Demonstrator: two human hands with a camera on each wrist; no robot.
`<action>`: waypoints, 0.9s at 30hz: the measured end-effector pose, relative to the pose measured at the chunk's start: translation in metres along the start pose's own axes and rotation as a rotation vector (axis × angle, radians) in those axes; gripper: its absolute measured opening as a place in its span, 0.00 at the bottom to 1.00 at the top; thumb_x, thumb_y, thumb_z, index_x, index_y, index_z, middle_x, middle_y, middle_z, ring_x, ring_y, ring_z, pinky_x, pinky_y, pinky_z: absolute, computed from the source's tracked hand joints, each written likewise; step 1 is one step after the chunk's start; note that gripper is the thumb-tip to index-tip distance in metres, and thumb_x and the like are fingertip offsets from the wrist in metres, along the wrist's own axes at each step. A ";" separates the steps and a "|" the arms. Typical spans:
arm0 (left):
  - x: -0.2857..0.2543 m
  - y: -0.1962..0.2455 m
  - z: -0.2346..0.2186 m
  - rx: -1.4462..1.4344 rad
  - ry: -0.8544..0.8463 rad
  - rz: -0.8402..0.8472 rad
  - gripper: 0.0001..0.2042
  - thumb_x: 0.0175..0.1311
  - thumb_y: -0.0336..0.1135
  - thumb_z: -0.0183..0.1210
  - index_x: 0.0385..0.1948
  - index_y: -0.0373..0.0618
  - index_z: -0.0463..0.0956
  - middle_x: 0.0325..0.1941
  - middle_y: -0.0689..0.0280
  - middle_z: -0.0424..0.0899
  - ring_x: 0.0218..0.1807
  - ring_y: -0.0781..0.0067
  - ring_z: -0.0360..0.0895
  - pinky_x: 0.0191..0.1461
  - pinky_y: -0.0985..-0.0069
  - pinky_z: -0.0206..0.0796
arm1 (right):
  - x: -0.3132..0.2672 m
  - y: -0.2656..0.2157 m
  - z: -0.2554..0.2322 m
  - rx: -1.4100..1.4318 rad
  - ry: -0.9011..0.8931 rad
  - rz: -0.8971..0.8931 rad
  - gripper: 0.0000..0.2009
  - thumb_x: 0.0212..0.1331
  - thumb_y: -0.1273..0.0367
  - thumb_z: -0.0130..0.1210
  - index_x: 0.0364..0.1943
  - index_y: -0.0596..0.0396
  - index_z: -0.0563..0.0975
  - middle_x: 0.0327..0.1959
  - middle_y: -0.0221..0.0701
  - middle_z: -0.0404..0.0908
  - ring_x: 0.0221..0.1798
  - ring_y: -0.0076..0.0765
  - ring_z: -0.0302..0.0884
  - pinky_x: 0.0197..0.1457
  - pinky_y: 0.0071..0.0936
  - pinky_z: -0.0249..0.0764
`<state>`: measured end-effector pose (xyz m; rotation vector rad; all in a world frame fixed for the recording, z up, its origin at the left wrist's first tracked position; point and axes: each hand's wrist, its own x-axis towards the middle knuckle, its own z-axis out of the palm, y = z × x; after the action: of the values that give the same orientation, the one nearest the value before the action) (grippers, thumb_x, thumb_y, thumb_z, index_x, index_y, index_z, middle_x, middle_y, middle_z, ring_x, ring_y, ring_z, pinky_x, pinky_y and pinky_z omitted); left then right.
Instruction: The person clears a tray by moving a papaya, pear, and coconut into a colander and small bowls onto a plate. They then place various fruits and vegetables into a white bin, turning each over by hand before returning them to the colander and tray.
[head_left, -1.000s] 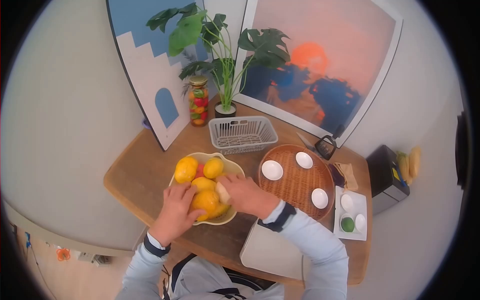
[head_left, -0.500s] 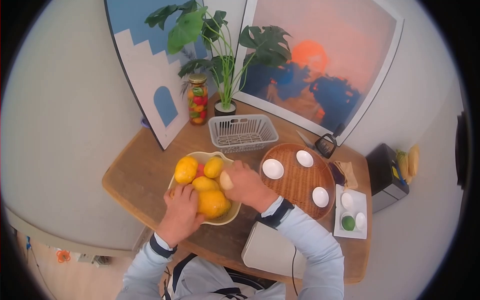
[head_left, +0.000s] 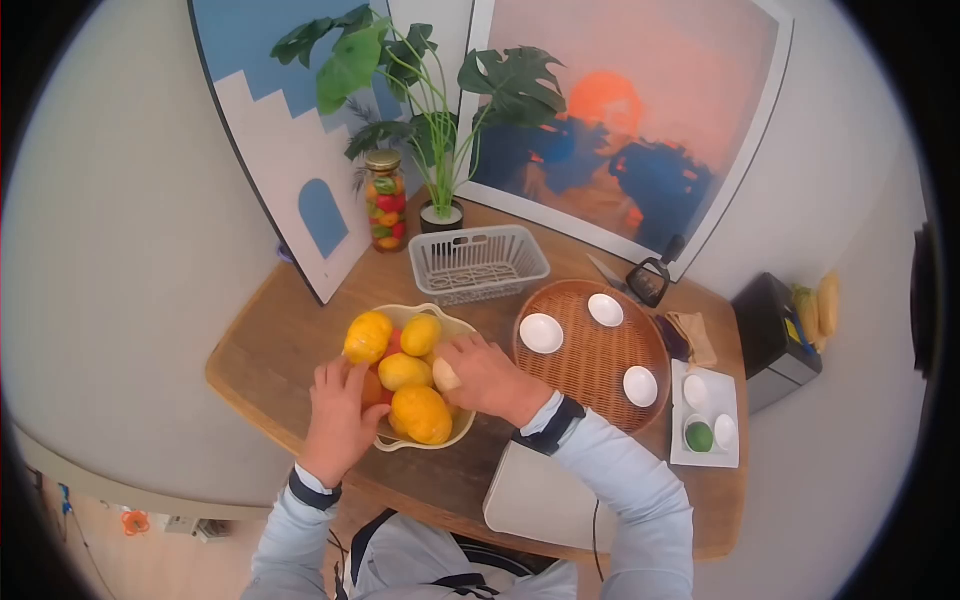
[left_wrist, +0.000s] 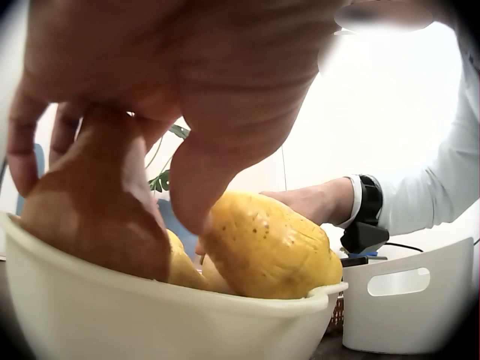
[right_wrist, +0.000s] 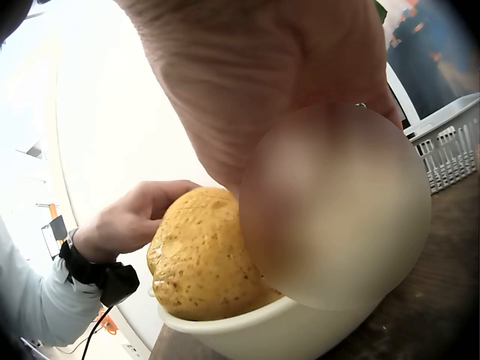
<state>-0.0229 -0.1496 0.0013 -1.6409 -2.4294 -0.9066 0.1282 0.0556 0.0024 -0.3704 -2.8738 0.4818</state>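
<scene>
A cream bowl (left_wrist: 165,322) holds several yellow fruits and some red ones, partly covered. My left hand (head_left: 338,415) reaches into its left side and grips a brown pear (left_wrist: 97,217) around the narrow neck, fingers on the far side. At the bowl's right side, my right hand (head_left: 490,382) holds a pale round fruit (head_left: 446,375), mostly hidden under the fingers and blurred in the right wrist view. Between the hands, at the front, lies a large wrinkled yellow fruit (right_wrist: 199,262). Two more yellow fruits, a left one (head_left: 368,337) and a right one (head_left: 421,335), sit at the back.
Behind the bowl stands a grey plastic basket (head_left: 480,288). A round wicker tray (head_left: 590,360) with three white dishes is to the right, near a knife (head_left: 607,272) and a white plate (head_left: 710,455). A white bin (head_left: 545,500) stands in front.
My left hand has shifted from the large front yellow fruit to the bowl's left side, onto the brown pear. Red and brown fruit show there now. My right hand stays on the pale fruit.
</scene>
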 end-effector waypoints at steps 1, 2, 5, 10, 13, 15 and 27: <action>-0.001 -0.007 0.000 -0.038 -0.002 0.004 0.33 0.47 0.29 0.71 0.60 0.43 0.69 0.62 0.51 0.67 0.63 0.46 0.66 0.64 0.58 0.62 | 0.001 -0.001 0.000 0.000 -0.009 -0.010 0.30 0.46 0.65 0.65 0.57 0.54 0.71 0.55 0.42 0.73 0.59 0.57 0.69 0.58 0.51 0.71; -0.002 -0.009 0.000 -0.095 0.001 -0.002 0.33 0.48 0.29 0.71 0.60 0.42 0.69 0.62 0.51 0.67 0.62 0.47 0.68 0.63 0.60 0.64 | 0.003 -0.002 -0.001 0.001 -0.019 -0.019 0.29 0.47 0.64 0.65 0.56 0.55 0.71 0.55 0.42 0.73 0.60 0.57 0.69 0.58 0.52 0.70; -0.001 -0.014 -0.003 -0.319 -0.007 -0.056 0.31 0.53 0.32 0.70 0.60 0.40 0.68 0.61 0.50 0.69 0.60 0.48 0.70 0.62 0.63 0.66 | 0.016 -0.004 -0.002 -0.017 -0.016 0.021 0.27 0.49 0.63 0.63 0.55 0.55 0.71 0.57 0.41 0.72 0.61 0.56 0.67 0.58 0.53 0.69; 0.007 -0.031 -0.009 -0.483 -0.028 -0.067 0.28 0.62 0.37 0.66 0.61 0.37 0.67 0.60 0.47 0.70 0.63 0.45 0.68 0.68 0.61 0.60 | 0.037 -0.007 -0.011 0.022 0.041 0.010 0.26 0.51 0.65 0.61 0.55 0.55 0.71 0.58 0.42 0.70 0.62 0.54 0.67 0.58 0.57 0.68; 0.019 -0.037 -0.022 -0.499 -0.095 -0.042 0.28 0.62 0.38 0.65 0.61 0.36 0.67 0.60 0.47 0.71 0.64 0.45 0.67 0.69 0.61 0.60 | 0.046 -0.012 -0.014 0.027 -0.054 0.081 0.28 0.50 0.64 0.62 0.57 0.54 0.69 0.62 0.42 0.68 0.64 0.54 0.65 0.61 0.56 0.68; 0.024 -0.032 -0.039 -0.453 -0.132 -0.019 0.28 0.59 0.36 0.67 0.60 0.36 0.68 0.60 0.47 0.71 0.64 0.45 0.67 0.69 0.61 0.60 | 0.043 -0.022 -0.014 0.015 -0.055 0.161 0.28 0.50 0.64 0.61 0.58 0.54 0.69 0.62 0.43 0.67 0.65 0.54 0.65 0.61 0.57 0.68; 0.016 0.025 -0.023 -0.124 -0.463 0.392 0.33 0.50 0.34 0.71 0.60 0.41 0.69 0.59 0.51 0.71 0.59 0.43 0.71 0.62 0.58 0.66 | 0.008 -0.012 0.006 -0.091 -0.192 0.024 0.27 0.49 0.64 0.63 0.55 0.54 0.71 0.47 0.46 0.76 0.45 0.56 0.80 0.46 0.45 0.78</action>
<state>-0.0141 -0.1417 0.0369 -2.4929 -2.1854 -0.6847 0.1168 0.0447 0.0021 -0.3938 -3.0887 0.4126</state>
